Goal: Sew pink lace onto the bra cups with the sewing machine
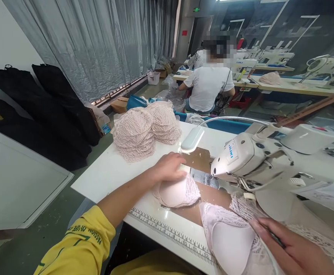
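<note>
A pale pink lace bra cup [177,193] lies on the white sewing table, lit brightly. My left hand [171,167] is closed over its upper edge, with the fingertips hidden behind the cup. Closer to me, a second lace bra cup [231,242] hangs partly over the table's front edge. My right hand [284,238] is at its right side, closed around a slim dark metal tool [274,237] whose exact kind is unclear. Its fingertips touch the lace. To the right of the left hand stands a white sewing machine [241,156]; its needle area is hard to make out.
Two stacks of lace cups [135,131] rest at the table's far left. A white lamp [193,139] on a bendable neck reaches over the table. A ruler strip [169,233] runs along the front edge. Further off, a person [208,86] in white sits at another table.
</note>
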Motion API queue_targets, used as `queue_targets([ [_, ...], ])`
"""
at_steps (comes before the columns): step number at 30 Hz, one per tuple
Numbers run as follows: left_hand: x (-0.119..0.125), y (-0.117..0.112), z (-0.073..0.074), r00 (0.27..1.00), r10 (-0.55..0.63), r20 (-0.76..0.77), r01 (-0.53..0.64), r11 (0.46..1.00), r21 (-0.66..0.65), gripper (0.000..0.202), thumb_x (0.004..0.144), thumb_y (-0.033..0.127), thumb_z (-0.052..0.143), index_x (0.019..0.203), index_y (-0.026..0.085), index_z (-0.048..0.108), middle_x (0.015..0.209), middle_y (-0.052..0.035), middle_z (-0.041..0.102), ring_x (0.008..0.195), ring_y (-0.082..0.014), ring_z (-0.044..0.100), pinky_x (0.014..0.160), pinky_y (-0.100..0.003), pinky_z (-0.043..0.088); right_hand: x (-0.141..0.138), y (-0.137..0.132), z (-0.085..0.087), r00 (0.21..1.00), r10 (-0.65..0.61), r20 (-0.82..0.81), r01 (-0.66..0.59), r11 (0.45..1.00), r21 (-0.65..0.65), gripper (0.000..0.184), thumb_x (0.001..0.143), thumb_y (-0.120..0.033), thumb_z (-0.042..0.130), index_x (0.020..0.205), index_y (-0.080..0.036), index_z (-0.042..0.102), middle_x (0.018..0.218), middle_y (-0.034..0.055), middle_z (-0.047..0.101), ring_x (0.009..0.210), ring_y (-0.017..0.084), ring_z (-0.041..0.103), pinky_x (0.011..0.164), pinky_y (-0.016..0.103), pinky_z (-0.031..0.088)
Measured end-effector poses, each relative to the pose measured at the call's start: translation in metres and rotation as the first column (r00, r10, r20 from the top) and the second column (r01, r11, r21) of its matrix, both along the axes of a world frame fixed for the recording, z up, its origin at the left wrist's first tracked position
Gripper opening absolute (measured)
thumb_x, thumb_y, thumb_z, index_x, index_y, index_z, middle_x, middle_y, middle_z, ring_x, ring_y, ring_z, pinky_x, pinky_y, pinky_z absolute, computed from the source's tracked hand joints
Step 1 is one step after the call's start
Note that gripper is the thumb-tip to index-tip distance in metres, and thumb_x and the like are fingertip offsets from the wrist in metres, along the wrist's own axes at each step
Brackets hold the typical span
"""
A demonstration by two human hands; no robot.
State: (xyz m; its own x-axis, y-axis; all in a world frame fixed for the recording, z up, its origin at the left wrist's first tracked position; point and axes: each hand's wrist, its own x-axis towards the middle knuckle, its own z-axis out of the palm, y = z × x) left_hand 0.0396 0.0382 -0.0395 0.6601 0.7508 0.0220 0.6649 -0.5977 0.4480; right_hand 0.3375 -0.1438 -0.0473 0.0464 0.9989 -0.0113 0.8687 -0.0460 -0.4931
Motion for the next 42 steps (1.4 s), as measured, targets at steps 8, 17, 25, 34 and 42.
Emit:
queue_targets([
  [8,0.026,-0.008,-0.029,0.930,-0.343,0.128,0.327,0.936,0.132,0.012,0.084,0.018,0.050,0.079,0.017,0.061,0.086,-0.0060,0.063,0.084,-0.0181,0.056,0.084,-0.029,0.042,-0.083,0.064,0.013,0.955,0.090,-0.282,-0.130,0.983,-0.128,0.038,0.088,-0.053,0.042,0.096,-0.023,0.064,0.098,0.0054,0.071,0.092,0.024,0.064,0.080,0.032,0.049],
  [17,0.009,-0.012,-0.014,0.933,-0.188,0.308,0.205,0.978,-0.026,0.014,0.089,0.024,0.043,0.078,0.019,0.049,0.073,0.0009,0.055,0.067,-0.0121,0.047,0.065,-0.023,0.037,-0.112,0.082,-0.007,0.936,0.061,-0.348,-0.107,0.988,-0.113,0.029,0.081,-0.046,0.052,0.070,-0.020,0.057,0.068,0.0004,0.061,0.066,0.018,0.055,0.062,0.028,0.043],
  [25,-0.007,0.001,-0.008,0.928,-0.041,0.370,0.217,0.868,-0.448,0.035,0.077,0.038,0.066,0.104,0.019,0.057,0.098,-0.0030,0.060,0.087,-0.0168,0.056,0.073,-0.025,0.043,-0.098,0.077,-0.013,0.827,0.035,-0.561,-0.128,0.984,-0.126,0.025,0.083,-0.044,0.052,0.078,-0.020,0.054,0.074,-0.0001,0.058,0.069,0.016,0.053,0.066,0.027,0.043],
  [34,-0.031,0.016,0.003,0.949,-0.067,0.309,0.280,0.630,-0.724,0.023,0.066,0.027,0.073,0.080,0.014,0.061,0.076,0.0002,0.059,0.070,-0.0136,0.055,0.059,-0.021,0.041,-0.085,0.080,-0.012,0.815,0.199,-0.544,-0.367,0.904,-0.220,0.028,0.085,-0.044,0.051,0.074,-0.020,0.058,0.072,0.0008,0.060,0.068,0.017,0.056,0.062,0.027,0.045],
  [42,-0.006,-0.009,0.004,0.910,-0.036,0.414,0.300,0.744,-0.597,0.025,0.068,0.026,0.073,0.088,0.016,0.063,0.081,0.0008,0.058,0.075,-0.0125,0.052,0.061,-0.019,0.038,-0.094,0.082,-0.014,0.873,0.099,-0.478,-0.139,0.989,-0.048,0.033,0.080,-0.050,0.055,0.089,-0.020,0.066,0.083,0.0038,0.069,0.077,0.021,0.063,0.070,0.030,0.050],
])
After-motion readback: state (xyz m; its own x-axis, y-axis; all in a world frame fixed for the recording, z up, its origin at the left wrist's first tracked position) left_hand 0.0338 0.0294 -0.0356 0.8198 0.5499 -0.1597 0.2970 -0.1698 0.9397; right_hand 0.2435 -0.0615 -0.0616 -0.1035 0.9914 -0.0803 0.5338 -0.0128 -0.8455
